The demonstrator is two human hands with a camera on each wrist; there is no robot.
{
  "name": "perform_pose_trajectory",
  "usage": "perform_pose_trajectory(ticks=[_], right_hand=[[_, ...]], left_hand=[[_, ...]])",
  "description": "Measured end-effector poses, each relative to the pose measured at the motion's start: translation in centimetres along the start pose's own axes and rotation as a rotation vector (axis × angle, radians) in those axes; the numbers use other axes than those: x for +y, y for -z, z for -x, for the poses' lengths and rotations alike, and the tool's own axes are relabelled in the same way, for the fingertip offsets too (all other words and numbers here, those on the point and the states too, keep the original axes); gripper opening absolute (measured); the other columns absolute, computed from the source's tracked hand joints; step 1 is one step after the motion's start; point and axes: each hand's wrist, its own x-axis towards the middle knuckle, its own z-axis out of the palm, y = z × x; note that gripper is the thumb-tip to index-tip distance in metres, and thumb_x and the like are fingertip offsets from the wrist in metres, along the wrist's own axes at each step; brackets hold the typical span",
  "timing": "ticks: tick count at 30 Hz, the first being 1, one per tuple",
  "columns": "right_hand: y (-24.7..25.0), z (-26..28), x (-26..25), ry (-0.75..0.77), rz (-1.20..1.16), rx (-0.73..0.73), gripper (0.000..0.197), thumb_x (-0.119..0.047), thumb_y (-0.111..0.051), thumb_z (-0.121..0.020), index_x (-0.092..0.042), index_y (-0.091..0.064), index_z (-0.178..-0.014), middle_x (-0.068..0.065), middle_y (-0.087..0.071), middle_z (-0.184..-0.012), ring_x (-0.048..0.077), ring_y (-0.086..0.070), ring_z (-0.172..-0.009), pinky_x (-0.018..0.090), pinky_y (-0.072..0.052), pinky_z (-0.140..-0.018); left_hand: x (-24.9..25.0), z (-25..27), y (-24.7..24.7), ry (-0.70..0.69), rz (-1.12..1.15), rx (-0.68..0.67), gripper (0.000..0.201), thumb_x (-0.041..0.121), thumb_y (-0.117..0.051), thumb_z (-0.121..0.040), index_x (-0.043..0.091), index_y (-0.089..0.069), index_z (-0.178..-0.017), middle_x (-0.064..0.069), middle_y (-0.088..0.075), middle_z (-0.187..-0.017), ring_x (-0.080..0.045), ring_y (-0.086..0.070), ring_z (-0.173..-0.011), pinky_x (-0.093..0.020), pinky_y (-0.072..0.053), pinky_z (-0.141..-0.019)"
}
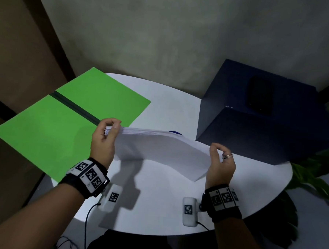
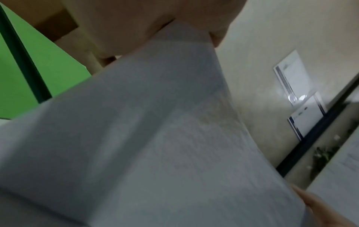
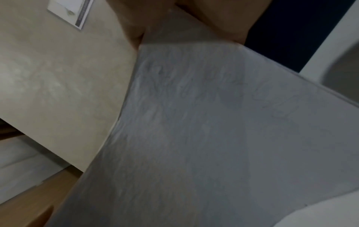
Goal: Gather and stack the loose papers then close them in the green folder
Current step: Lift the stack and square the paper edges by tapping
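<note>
Stack of papers (image 1: pixel 158 148) was held in the air above the white counter (image 1: pixel 165 204), sagging in the middle between the two grips. Left hand (image 1: pixel 103 140) had its fingers (image 1: pixel 110 122) curled over the top of the stack's left end, thumb against the near edge, clamped on the sheets. Right hand (image 1: pixel 221 165) gripped the right end, thumb on top and the other fingers curled around the far edge (ring visible on one of them).

Green folder (image 1: pixel 70 123) lay open and flat at the left, its dark spine running diagonally, partly overhanging the counter edge. A dark blue box (image 1: pixel 255 119) stood at the right rear, and a small blue item (image 1: pixel 175 132) showed just behind the stack; could not tell what it was.

Both wrist views showed only blurred paper undersides, so nothing on edge alignment could be read there.

Risks, as judged from here:
- Sheet edges at the left end looked slightly fanned. A loosened grip could let sheets slide out.
- The sag could crease the sheets if the hands came closer together.
- The folder's overhang could let it tip or shift when the stack lands on its outer half.
</note>
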Motion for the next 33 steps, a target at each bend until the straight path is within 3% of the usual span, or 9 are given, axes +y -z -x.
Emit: perform_pose_trajectory(ticks=[2, 5, 10, 13, 15, 18, 23, 27, 33], right_hand=[[-0.2, -0.2, -0.2, -0.014, -0.031, 0.024, 0.016, -0.015, -0.065, -0.089, -0.028, -0.071, -0.082, -0.019, -0.068, -0.082, -0.002, -0.061, -0.079, 0.014, -0.047, -0.072], [-0.2, -0.2, -0.7, 0.008, -0.070, 0.022, 0.013, -0.015, -0.064, -0.090, -0.022, -0.071, -0.081, -0.005, -0.072, -0.086, 0.001, -0.063, -0.075, 0.012, -0.048, -0.064], [0.2, 0.2, -0.7, 0.153, 0.075, -0.049, 0.007, -0.008, -0.067, -0.089, -0.008, -0.070, -0.083, -0.011, -0.071, -0.088, -0.013, -0.061, -0.078, 0.000, -0.041, -0.063], [0.4, 0.1, -0.1, 0.246, 0.164, -0.045, 0.011, -0.006, -0.068, -0.088, -0.013, -0.069, -0.080, -0.023, -0.069, -0.085, -0.009, -0.063, -0.087, 0.004, -0.041, -0.079], [0.4, 0.1, 0.2, 0.346, 0.200, -0.065, 0.013, -0.002, -0.067, -0.087, -0.012, -0.068, -0.079, -0.016, -0.069, -0.089, -0.002, -0.063, -0.090, 0.010, -0.043, -0.084], [0.5, 0.3, 0.1, 0.450, 0.282, -0.098, 0.010, -0.001, -0.068, -0.085, -0.008, -0.069, -0.078, -0.002, -0.068, -0.094, -0.005, -0.060, -0.092, 0.008, -0.041, -0.084], [0.8, -0.3, 0.0, 0.376, 0.253, -0.105, 0.013, -0.001, -0.067, -0.086, -0.014, -0.068, -0.088, -0.009, -0.066, -0.096, -0.006, -0.059, -0.094, 0.011, -0.044, -0.087], [0.9, 0.0, -0.1, 0.447, 0.297, -0.166, 0.008, -0.001, -0.071, -0.083, -0.008, -0.067, -0.082, 0.000, -0.066, -0.096, -0.005, -0.059, -0.095, 0.008, -0.040, -0.086], [1.3, 0.2, -0.3, 0.442, 0.302, -0.201, 0.009, -0.005, -0.072, -0.084, -0.010, -0.065, -0.087, -0.005, -0.062, -0.100, -0.006, -0.057, -0.096, 0.007, -0.038, -0.087]], left_hand=[[0.5, -0.6, -0.6, -0.033, -0.007, 0.044, 0.010, 0.024, -0.055, -0.093, 0.020, -0.064, -0.090, 0.004, -0.065, -0.089, -0.010, -0.060, -0.087, -0.029, -0.046, -0.085], [0.4, -1.3, -0.9, -0.034, -0.019, 0.057, 0.012, 0.019, -0.054, -0.094, 0.014, -0.065, -0.094, 0.003, -0.066, -0.089, -0.009, -0.059, -0.088, -0.028, -0.046, -0.085], [0.3, -1.7, -1.3, -0.053, -0.018, 0.036, 0.012, 0.015, -0.057, -0.095, 0.008, -0.066, -0.099, 0.006, -0.066, -0.090, 0.000, -0.060, -0.084, -0.016, -0.047, -0.082], [0.7, -1.7, -1.5, -0.051, -0.012, 0.049, 0.011, 0.011, -0.057, -0.095, 0.005, -0.066, -0.099, 0.004, -0.065, -0.087, 0.006, -0.059, -0.077, -0.012, -0.047, -0.077], [0.8, -1.7, -1.5, -0.059, -0.015, 0.048, 0.010, 0.009, -0.058, -0.095, 0.004, -0.066, -0.098, 0.004, -0.065, -0.087, 0.009, -0.059, -0.076, -0.010, -0.047, -0.076], [1.0, -1.8, -1.6, -0.064, -0.020, 0.039, 0.009, 0.010, -0.060, -0.094, 0.005, -0.066, -0.099, 0.005, -0.066, -0.089, 0.010, -0.060, -0.078, -0.008, -0.047, -0.076], [1.2, -1.9, -1.5, -0.060, -0.022, 0.042, 0.008, 0.009, -0.060, -0.094, 0.006, -0.066, -0.099, 0.006, -0.065, -0.089, 0.010, -0.060, -0.078, -0.009, -0.048, -0.076], [1.4, -1.8, -1.6, -0.080, -0.033, 0.035, 0.008, 0.007, -0.059, -0.094, 0.004, -0.064, -0.100, 0.006, -0.064, -0.088, 0.012, -0.061, -0.075, -0.006, -0.047, -0.073], [1.0, -2.0, -1.4, -0.062, -0.061, 0.028, 0.007, 0.014, -0.062, -0.093, 0.009, -0.065, -0.095, 0.021, -0.069, -0.078, 0.009, -0.061, -0.076, -0.011, -0.048, -0.075]])
